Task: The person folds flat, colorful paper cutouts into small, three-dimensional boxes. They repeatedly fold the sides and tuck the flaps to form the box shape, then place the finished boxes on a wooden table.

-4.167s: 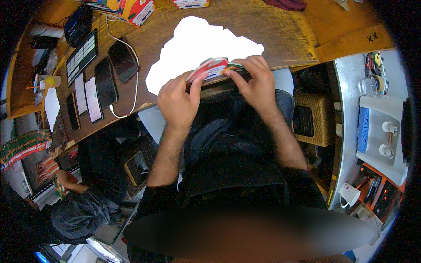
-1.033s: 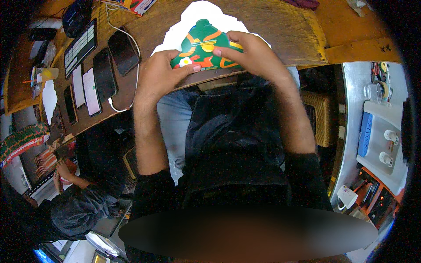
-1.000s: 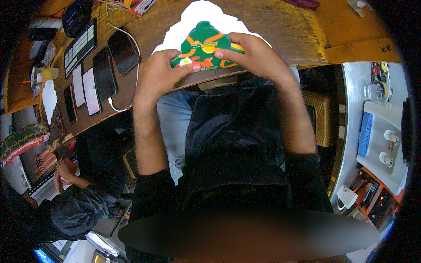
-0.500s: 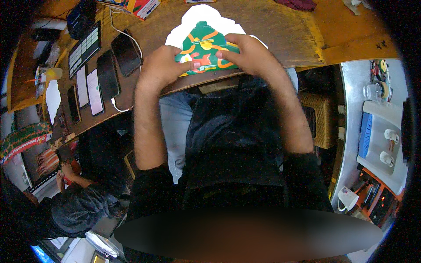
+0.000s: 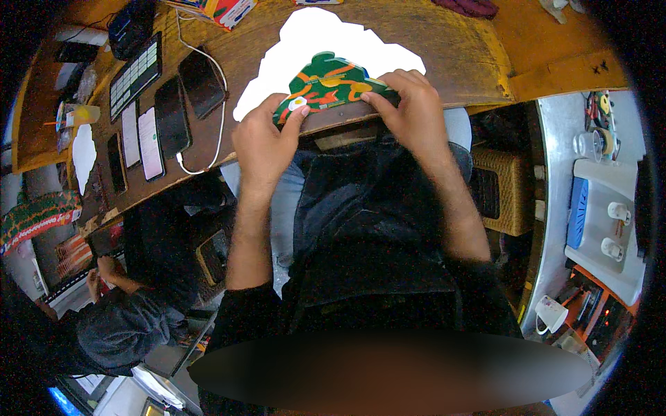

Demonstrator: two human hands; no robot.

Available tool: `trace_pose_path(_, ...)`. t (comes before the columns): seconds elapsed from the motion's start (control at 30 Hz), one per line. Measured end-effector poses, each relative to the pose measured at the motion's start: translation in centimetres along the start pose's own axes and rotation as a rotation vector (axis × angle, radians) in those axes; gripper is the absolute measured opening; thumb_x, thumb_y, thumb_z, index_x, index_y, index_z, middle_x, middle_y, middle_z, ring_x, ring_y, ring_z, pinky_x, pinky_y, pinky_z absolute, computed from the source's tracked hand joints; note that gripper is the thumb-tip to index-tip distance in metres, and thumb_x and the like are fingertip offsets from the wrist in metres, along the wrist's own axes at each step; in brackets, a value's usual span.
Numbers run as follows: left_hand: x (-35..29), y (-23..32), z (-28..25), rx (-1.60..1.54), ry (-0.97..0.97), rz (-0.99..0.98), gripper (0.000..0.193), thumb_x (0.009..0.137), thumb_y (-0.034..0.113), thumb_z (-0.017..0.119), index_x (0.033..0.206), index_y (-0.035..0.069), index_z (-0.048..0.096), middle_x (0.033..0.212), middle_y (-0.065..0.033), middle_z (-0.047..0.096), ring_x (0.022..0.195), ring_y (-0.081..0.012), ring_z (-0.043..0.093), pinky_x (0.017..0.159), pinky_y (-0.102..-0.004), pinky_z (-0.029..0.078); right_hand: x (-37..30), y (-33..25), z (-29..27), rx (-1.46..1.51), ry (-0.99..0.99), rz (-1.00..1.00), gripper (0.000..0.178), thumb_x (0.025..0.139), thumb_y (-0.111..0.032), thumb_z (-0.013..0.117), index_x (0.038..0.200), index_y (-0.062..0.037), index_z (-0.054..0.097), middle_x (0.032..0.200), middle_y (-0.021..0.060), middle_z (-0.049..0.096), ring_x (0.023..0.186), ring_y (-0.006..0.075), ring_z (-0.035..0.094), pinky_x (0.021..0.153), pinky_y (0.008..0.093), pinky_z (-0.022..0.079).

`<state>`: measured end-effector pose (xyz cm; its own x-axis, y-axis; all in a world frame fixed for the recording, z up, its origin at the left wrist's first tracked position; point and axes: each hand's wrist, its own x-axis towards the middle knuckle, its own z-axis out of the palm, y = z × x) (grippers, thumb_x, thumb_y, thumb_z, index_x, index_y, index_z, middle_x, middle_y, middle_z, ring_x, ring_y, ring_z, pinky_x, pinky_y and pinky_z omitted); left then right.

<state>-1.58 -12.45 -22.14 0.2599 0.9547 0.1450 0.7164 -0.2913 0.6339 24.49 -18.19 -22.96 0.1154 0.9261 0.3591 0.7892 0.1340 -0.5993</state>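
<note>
Bare left hand (image 5: 267, 142) and right hand (image 5: 415, 114), forearms uncovered. Black sleeves pushed up near elbows. Dark, possibly denim, apron over light blue trousers.

Green card (image 5: 326, 82) with orange swirls, white sheet (image 5: 316, 31), brown table (image 5: 444, 48)

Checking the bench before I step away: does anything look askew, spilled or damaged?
Nothing looks spilled or broken. The green patterned piece sits at the wooden table's near edge, held by the left hand and right hand. The phones lie in a row.
</note>
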Motion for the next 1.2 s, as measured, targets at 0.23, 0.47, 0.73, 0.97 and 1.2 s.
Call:
trace_pose_path(0.23,-0.6,0.5,1.6,0.155,0.133,0.069,0.035,0.098,0.037,0.082,0.114,0.006,0.079,0.087,-0.0236,0.076,0.084,-0.0445,0.075,0.073,-0.0553,0.056,-0.8,-1.1,1.6,-0.114,0.147,-0.019,0.022,0.090,-0.018,0.086,0.104,-0.0020,0.078,0.101,0.0157,0.075,0.100,0.0393,0.068,0.091,0.0509,0.056)
trace_pose_path(0.47,-0.4,-0.9,-0.1,-0.086,0.052,0.319,0.015,0.099,0.008,0.073,0.113,0.004,0.076,0.105,-0.0196,0.079,0.104,-0.0423,0.076,0.090,-0.0493,0.058,-1.4,-0.1,-1.0,0.023,-0.077,-0.117,0.033,0.088,-0.015,0.087,0.119,-0.0079,0.078,0.115,0.0149,0.076,0.114,0.0386,0.067,0.100,0.0497,0.055)
trace_pose_path(0.73,1.6,-6.3,-1.9,-0.092,-0.114,0.536,0.040,0.084,-0.017,0.060,0.113,0.007,0.073,0.128,-0.0115,0.076,0.146,-0.0363,0.062,0.131,-0.0600,0.032,-4.0,2.5,-5.0,-0.260,-0.228,-0.258,0.070,0.077,0.001,0.079,0.142,-0.0247,0.076,0.154,0.0054,0.069,0.152,0.0362,0.055,0.129,0.0567,0.040)
trace_pose_path(0.97,0.9,-3.3,-3.5,-0.083,0.821,0.248,0.031,0.113,0.014,0.061,0.139,-0.003,0.065,0.139,-0.0189,0.066,0.137,-0.0345,0.061,0.124,-0.0477,0.042,-7.2,-0.2,-2.8,-0.301,-0.052,-0.330,0.059,0.068,-0.007,0.079,0.127,-0.0082,0.079,0.116,0.0048,0.075,0.113,0.0289,0.069,0.103,0.0497,0.057)
trace_pose_path(1.2,-7.4,1.8,-3.7,0.341,0.037,0.718,0.052,0.095,0.035,0.084,0.143,0.016,0.070,0.146,-0.0143,0.068,0.142,-0.0327,0.062,0.127,-0.0588,0.034,-8.8,-4.6,-0.9,-0.251,-0.077,-0.346,0.052,0.071,-0.021,0.081,0.122,-0.0084,0.078,0.113,0.0063,0.069,0.116,0.0311,0.065,0.104,0.0507,0.055)
